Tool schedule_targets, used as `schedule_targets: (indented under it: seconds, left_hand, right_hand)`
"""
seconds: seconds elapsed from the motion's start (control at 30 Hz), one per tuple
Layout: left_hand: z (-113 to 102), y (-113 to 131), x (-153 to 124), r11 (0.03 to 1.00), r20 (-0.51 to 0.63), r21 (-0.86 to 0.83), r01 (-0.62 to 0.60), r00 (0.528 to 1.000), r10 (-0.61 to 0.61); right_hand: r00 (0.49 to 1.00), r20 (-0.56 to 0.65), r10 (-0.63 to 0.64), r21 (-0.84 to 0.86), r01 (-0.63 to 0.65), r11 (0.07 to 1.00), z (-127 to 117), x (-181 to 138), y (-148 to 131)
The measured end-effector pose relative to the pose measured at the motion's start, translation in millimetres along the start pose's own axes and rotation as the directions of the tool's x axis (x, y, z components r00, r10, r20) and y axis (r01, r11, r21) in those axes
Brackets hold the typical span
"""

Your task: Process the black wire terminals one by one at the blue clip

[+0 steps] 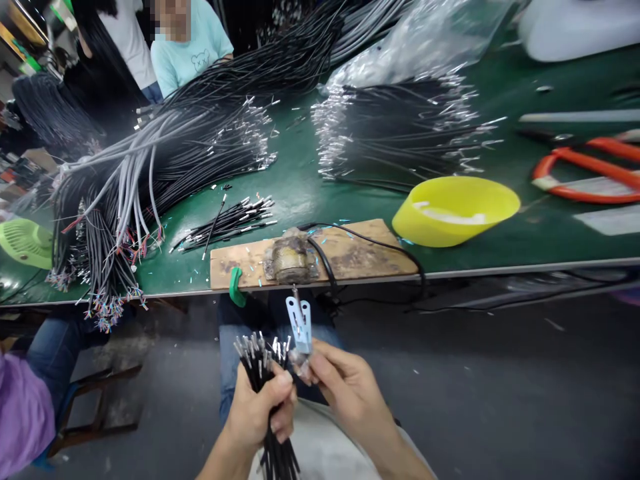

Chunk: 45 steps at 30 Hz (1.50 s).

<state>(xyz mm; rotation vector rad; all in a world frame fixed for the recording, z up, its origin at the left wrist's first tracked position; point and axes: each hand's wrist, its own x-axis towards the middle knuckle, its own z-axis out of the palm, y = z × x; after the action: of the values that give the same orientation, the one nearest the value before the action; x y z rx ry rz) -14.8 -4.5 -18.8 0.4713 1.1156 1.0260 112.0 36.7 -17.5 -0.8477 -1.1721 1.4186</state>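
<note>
Near, your left hand point(263, 403) grips black cables point(259, 365); at their right, your right hand point(353, 387) is at the blue clip point(300, 328), its fingers' hold unclear. You're apparently handling cable ends; the next move calls for steadiness.

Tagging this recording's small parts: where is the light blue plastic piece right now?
In the head view, the light blue plastic piece is just below centre, between the wooden board and the right hand, right of the black cables in the left hand.
</note>
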Motion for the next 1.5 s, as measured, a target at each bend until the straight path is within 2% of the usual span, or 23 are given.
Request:
schedule_targets:
  seconds: [0.13, 0.3, 0.37, 0.43, 0.5, 0.53, 0.57, 0.6, 0.63, 0.67, 0.73, 0.8, 0.87, 0.93, 1.0, 1.07, 1.17, 1.37, 1.5]
  left_hand:
    - [0, -1, 0, 1.000, 0.012, -0.012, 0.014, 1.000, -0.014]
    - [4, -10, 0, 1.000, 0.022, -0.006, -0.030, 0.999, 0.030]
    - [6, -12, 0, 0.999, -0.001, 0.002, -0.053, 0.999, 0.053]
    - [7, -12, 0, 0.998, -0.039, 0.010, -0.065, 0.997, 0.065]
    - [8, -9, 0, 0.998, -0.070, 0.025, -0.064, 0.995, 0.066]
    - [8, -7, -1, 0.997, -0.079, 0.038, -0.063, 0.995, 0.066]
    - [9, -5, -1, 0.996, -0.084, 0.054, -0.066, 0.994, 0.071]
    - [9, -2, -2, 0.995, -0.086, 0.074, -0.073, 0.993, 0.080]
    - [10, 0, -3, 0.992, -0.088, 0.098, -0.084, 0.992, 0.093]
    - [11, 3, -4, 0.988, -0.089, 0.124, -0.097, 0.990, 0.108]
    - [14, 9, -5, 0.976, -0.095, 0.178, -0.123, 0.985, 0.142]
    - [16, 14, -6, 0.963, -0.116, 0.223, -0.148, 0.977, 0.177]
    - [16, 18, -6, 0.950, -0.149, 0.256, -0.178, 0.964, 0.221]
    - [17, 21, -8, 0.935, -0.183, 0.284, -0.214, 0.945, 0.272]
    - [18, 23, -9, 0.917, -0.205, 0.312, -0.247, 0.925, 0.319]
    - [19, 24, -10, 0.903, -0.211, 0.334, -0.272, 0.912, 0.353]
    - [22, 26, -9, 0.887, -0.212, 0.354, -0.297, 0.898, 0.386]
    - [24, 28, -4, 0.871, -0.216, 0.382, -0.310, 0.886, 0.410]
    - [26, 28, -2, 0.871, -0.197, 0.392, -0.295, 0.898, 0.393]
  right_hand:
    - [0.998, 0.046, 0.034, 0.018, -0.035, 0.999, 0, 1, 1]
    - [0.998, -0.035, 0.058, 0.112, -0.054, 0.992, 7, -3, 5]
    - [0.993, -0.113, -0.043, -0.002, 0.043, 0.999, 10, -5, 5]
    - [0.946, -0.186, -0.266, -0.217, 0.225, 0.950, 11, -5, 4]
    - [0.872, -0.171, -0.459, -0.370, 0.375, 0.850, 9, -5, 3]
    - [0.869, -0.142, -0.474, -0.367, 0.399, 0.840, 8, -5, 2]
    - [0.899, -0.109, -0.424, -0.297, 0.378, 0.877, 6, -4, 2]
    - [0.948, -0.068, -0.311, -0.169, 0.296, 0.940, 4, -3, 2]
    - [0.989, -0.005, -0.151, -0.001, 0.151, 0.989, 2, -3, 2]
    - [0.996, 0.088, 0.020, 0.168, -0.034, 0.985, 0, -1, 1]
    - [0.921, 0.283, 0.269, 0.361, -0.362, 0.860, -3, 3, 1]
    - [0.857, 0.350, 0.378, 0.357, -0.495, 0.792, -8, 12, 0]
    - [0.875, 0.263, 0.407, 0.262, -0.470, 0.843, -14, 24, -3]
    - [0.927, 0.077, 0.368, 0.154, -0.376, 0.914, -18, 38, -7]
    - [0.953, -0.088, 0.291, 0.051, -0.287, 0.956, -17, 50, -14]
    - [0.960, -0.094, 0.264, -0.022, -0.267, 0.963, -12, 58, -21]
    - [0.963, -0.014, 0.269, -0.032, -0.270, 0.962, -4, 62, -29]
    - [0.958, 0.049, 0.283, 0.107, -0.287, 0.952, 1, 58, -24]
    - [0.953, 0.030, 0.301, 0.177, -0.302, 0.937, 2, 58, -19]
